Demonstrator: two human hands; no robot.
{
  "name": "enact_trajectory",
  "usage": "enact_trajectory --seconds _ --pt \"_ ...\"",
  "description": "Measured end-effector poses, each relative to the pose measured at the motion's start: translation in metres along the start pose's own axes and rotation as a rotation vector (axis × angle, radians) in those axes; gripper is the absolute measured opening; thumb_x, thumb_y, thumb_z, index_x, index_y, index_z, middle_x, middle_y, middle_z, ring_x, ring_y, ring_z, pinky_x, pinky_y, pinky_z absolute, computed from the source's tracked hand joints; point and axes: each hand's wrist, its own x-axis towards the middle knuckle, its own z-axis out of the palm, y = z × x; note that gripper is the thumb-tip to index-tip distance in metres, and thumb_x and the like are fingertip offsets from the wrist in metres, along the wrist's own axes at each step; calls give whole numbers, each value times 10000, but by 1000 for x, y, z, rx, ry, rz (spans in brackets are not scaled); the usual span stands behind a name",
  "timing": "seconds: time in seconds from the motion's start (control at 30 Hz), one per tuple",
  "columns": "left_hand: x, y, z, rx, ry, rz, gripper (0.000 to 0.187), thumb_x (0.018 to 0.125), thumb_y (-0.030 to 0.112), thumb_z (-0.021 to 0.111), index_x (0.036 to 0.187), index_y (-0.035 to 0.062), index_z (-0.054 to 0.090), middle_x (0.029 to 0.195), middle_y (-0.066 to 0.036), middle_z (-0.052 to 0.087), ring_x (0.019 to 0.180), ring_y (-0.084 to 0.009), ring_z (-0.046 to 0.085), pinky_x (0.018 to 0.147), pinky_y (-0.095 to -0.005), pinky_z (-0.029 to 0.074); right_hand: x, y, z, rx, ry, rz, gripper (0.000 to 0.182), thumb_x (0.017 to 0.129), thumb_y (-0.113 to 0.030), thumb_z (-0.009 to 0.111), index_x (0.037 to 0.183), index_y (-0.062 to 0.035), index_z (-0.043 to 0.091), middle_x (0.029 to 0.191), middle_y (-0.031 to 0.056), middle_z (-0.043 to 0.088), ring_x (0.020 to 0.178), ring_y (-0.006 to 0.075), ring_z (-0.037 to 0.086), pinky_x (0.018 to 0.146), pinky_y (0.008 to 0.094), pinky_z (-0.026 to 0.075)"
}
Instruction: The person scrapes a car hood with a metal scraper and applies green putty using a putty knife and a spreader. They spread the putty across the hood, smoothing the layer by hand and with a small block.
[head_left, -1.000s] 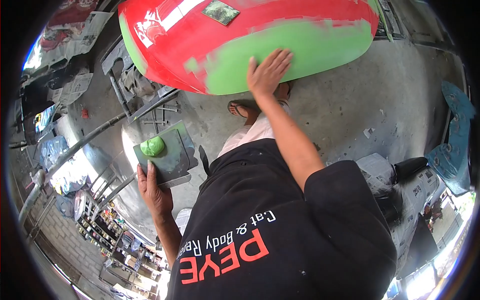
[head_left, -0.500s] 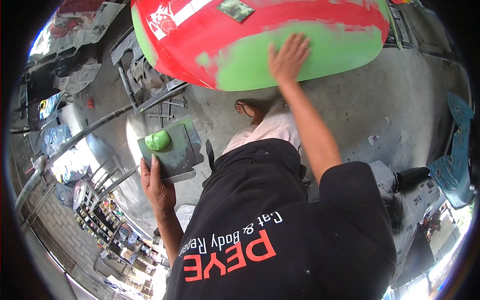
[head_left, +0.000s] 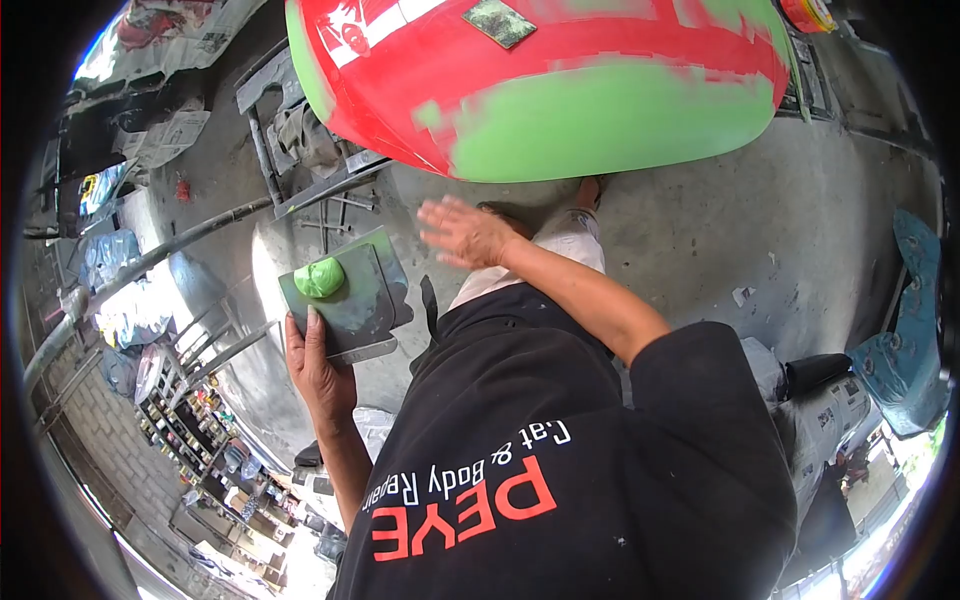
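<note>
My left hand (head_left: 322,372) grips a flat grey putty board (head_left: 362,300) by its lower left corner, thumb on top. A lump of bright green putty (head_left: 319,278) sits on the board's upper left part. Another thin, dark flat plate (head_left: 392,285) with a notched edge overlaps the board's right side. My right hand (head_left: 465,232) is in the air over my legs, between board and panel, empty with fingers apart. Above it, a glossy red curved panel (head_left: 400,90) carries a wide smooth patch of green filler (head_left: 610,120) along its lower part.
A small dark green square (head_left: 499,23) lies on the panel. Metal pipes (head_left: 190,245) and a stand run along the left. Shelves with several cans (head_left: 190,430) stand at lower left. A blue object (head_left: 900,360) is at far right, and a red-yellow can (head_left: 808,14) at top right.
My right hand has left the green patch and swung down and left toward the board. My left hand still holds the board with the putty. The view has shifted slightly.
</note>
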Motion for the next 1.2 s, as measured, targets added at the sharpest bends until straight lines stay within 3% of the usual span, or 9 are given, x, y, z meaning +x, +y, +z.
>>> enact_trajectory --seconds 0.23,0.33,0.4,0.5,0.63,0.83,0.93,1.1,1.2 --pt "-6 -7 -6 -1 42 -22 437 1049 202 568 1440 37 464 1266 -89 632 1108 -176 645 930 -339 548 -13 137 -127 -760 604 1036 780 968 -498 515 1505 53 383 1580 289 346 1475 452 310 1221 556 210" --pt "-6 -7 -4 -7 52 -26 434 1050 202 565 1439 36 466 1270 -92 630 1114 -176 642 939 -341 545 4 100 -102 -580 325 952 834 973 -540 496 1524 67 342 1607 276 310 1511 409 266 1238 537 178" --pt "1 -5 1 -25 6 -25 421 1051 190 571 1425 28 470 1265 -83 628 1113 -164 633 961 -332 525 10 54 -61 -181 -18 557 849 964 -558 498 1529 56 339 1626 260 281 1531 362 242 1248 527 159" --pt "7 4 10 -26 -47 -7 407 1050 181 581 1409 21 477 1259 -73 627 1108 -148 625 976 -319 508 5 22 -8 -184 -17 157 869 945 -558 523 1538 47 328 1653 244 224 1541 332 220 1252 521 141" --pt "10 6 15 -8 -44 -6 415 1044 188 594 1408 23 479 1250 -70 628 1089 -143 629 955 -308 519 -9 31 -62 -41 171 743 860 973 -544 495 1559 44 271 1661 245 175 1552 378 146 1256 532 101" --pt "7 8 14 15 -21 -38 418 1042 186 597 1409 23 480 1226 -63 637 1068 -133 634 949 -300 521 -140 162 -148 -527 847 1488 893 1024 -545 390 1565 116 132 1647 329 88 1537 489 77 1250 552 104" --pt "11 5 8 6 -52 -37 413 1043 185 594 1406 23 483 1231 -61 633 1073 -127 630 943 -297 522 -140 165 -156 -514 899 1560 920 1023 -560 380 1552 146 119 1626 376 73 1525 517 79 1248 560 109" --pt "24 3 20 17 -108 -35 396 1053 179 575 1407 25 485 1256 -60 623 1111 -131 615 969 -298 500 -46 45 -61 -376 381 979 969 962 -563 482 1539 151 170 1602 380 169 1525 489 128 1255 550 91" --pt "31 4 35 7 -169 -10 384 1061 170 560 1409 27 484 1274 -64 618 1132 -135 607 988 -300 485 -5 -7 -58 -155 -346 406 934 947 -525 567 1529 130 243 1601 324 245 1492 424 292 1229 494 241"
